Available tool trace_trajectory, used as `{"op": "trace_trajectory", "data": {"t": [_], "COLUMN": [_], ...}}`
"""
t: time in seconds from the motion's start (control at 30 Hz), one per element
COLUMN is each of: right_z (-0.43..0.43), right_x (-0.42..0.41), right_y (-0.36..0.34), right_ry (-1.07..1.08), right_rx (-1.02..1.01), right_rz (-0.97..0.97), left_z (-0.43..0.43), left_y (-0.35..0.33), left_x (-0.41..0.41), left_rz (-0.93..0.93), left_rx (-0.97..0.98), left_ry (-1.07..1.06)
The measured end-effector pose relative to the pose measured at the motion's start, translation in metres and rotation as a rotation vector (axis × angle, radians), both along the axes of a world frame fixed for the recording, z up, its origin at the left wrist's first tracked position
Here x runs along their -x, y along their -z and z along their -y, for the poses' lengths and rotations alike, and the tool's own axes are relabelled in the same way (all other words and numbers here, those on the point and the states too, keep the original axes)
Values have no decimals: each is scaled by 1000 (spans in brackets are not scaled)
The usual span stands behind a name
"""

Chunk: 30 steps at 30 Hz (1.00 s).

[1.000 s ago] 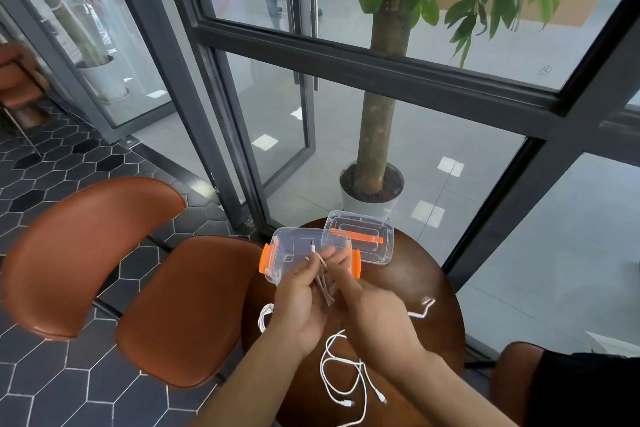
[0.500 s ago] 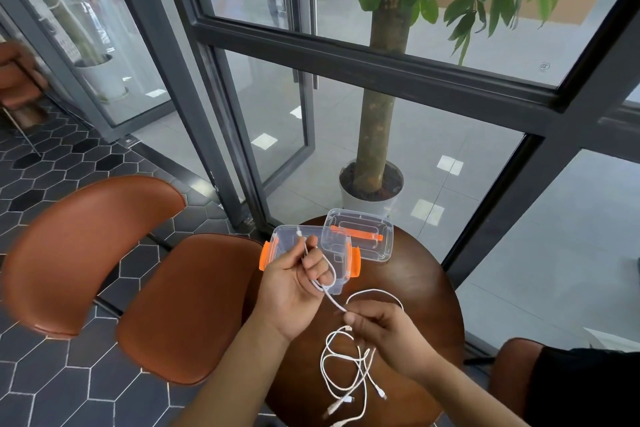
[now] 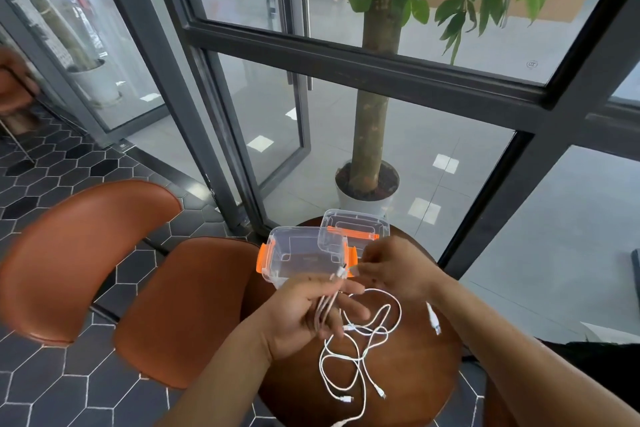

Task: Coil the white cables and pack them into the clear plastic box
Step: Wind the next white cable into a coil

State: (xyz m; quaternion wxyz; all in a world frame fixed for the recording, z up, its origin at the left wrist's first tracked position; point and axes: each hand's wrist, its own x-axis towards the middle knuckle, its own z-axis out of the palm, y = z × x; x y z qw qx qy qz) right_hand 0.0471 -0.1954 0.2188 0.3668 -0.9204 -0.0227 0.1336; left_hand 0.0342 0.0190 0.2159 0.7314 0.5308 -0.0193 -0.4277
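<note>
My left hand (image 3: 308, 315) lies palm up over the table's near left, gripping several folded strands of a white cable (image 3: 323, 305). My right hand (image 3: 394, 270) pinches that cable's end just right of the clear plastic box (image 3: 298, 253), which stands without its lid and has orange latches. More white cable (image 3: 360, 350) lies in loose tangled loops on the round wooden table (image 3: 415, 374), trailing to the front edge. A plug end (image 3: 434, 319) lies under my right wrist.
The box's clear lid (image 3: 356, 230) with an orange strip lies behind the box. An orange-brown chair (image 3: 183, 305) stands against the table's left side. A potted tree (image 3: 369, 180) and a dark window frame stand beyond the table.
My right hand went from near the loose loops up to the box's right side, carrying the cable end. My left hand turned palm up and lowered, now holding several folded strands.
</note>
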Motion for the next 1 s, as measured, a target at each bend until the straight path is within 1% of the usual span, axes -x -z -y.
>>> {"op": "trace_trajectory", "data": {"t": [0.07, 0.17, 0.27, 0.33, 0.4, 0.47, 0.53, 0.57, 0.67, 0.83, 0.9, 1.0], "right_z": [-9, -21, -35, -45, -56, -66, -72, -74, -79, -81, -77, -72], "right_x": [-1, 5, 18, 28, 37, 45, 52, 55, 64, 81, 80, 78], "right_y": [-13, -25, -26, -23, -16, -7, 3, 7, 16, 24, 22, 19], "right_ry": [33, 7, 67, 96, 85, 64, 55, 76, 184, 159, 180, 202], "right_rx": [-20, -27, -216, -273, -224, -129, -40, -36, -110, -230, -302, -371], "right_rz": [49, 62, -27, -30, 35, 104, 166, 197, 250, 261, 292, 304], "left_z": [2, 6, 11, 16, 20, 22, 22, 22, 25, 30, 30, 31], "left_y": [-2, 3, 8, 7, 4, 4, 5, 5, 5, -4, -6, -10], "left_x": [1, 2, 1, 3, 4, 4, 3, 3, 3, -3, -4, -5], "left_rz": [62, 101, 69, 44, -21, -106, -159, -173, -205, -147, -137, -50], "left_rx": [-100, -172, -161, -143, -98, -44, -1, 10, 84, 189, 203, 168], "left_ry": [4, -113, -241, -316, -407, -498, -523, -527, -516, -542, -580, -556]}}
